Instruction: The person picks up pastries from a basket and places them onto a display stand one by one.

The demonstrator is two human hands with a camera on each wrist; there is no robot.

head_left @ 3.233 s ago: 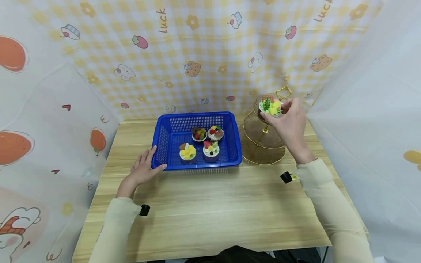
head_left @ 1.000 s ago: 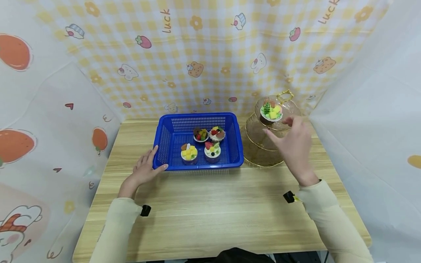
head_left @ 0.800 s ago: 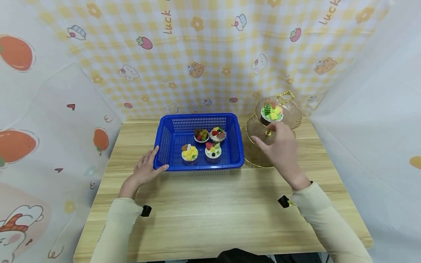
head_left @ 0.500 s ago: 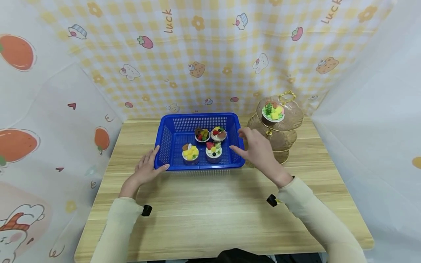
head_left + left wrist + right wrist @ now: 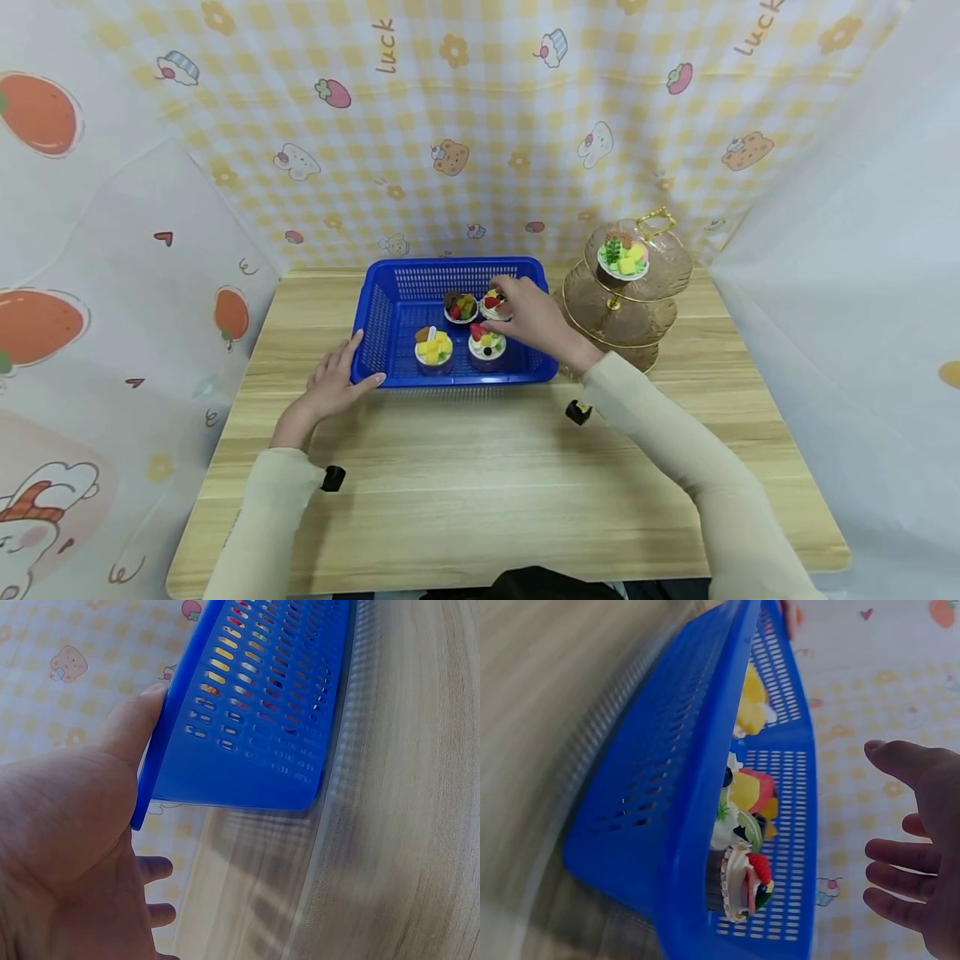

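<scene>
A blue plastic basket (image 5: 401,382) holds several toy cupcakes. My left hand (image 5: 328,392) rests against its left end, with the thumb on the rim and the fingers spread, as the left wrist view also shows. Over the basket's right side is my right hand (image 5: 534,318), thumb and fingers apart and holding nothing. It is nearest the strawberry-topped back-right cupcake (image 5: 493,303), which it partly covers. Around that stand a chocolate-and-fruit cupcake (image 5: 461,309), a white-cream fruit cupcake (image 5: 487,350) and a yellow-cube cupcake (image 5: 433,350). In the right wrist view, a gap separates the hand from the cupcakes.
Right of the basket stands a gold-rimmed tiered stand (image 5: 666,271). A green-and-yellow fruit cupcake (image 5: 624,258) sits on its top tier. Patterned cloth (image 5: 517,117) hangs behind the wooden table (image 5: 465,500).
My right hand placed the green-and-yellow cupcake on the stand's top tier and let go. It then moved left and is now over the basket. The left hand stayed at the basket.
</scene>
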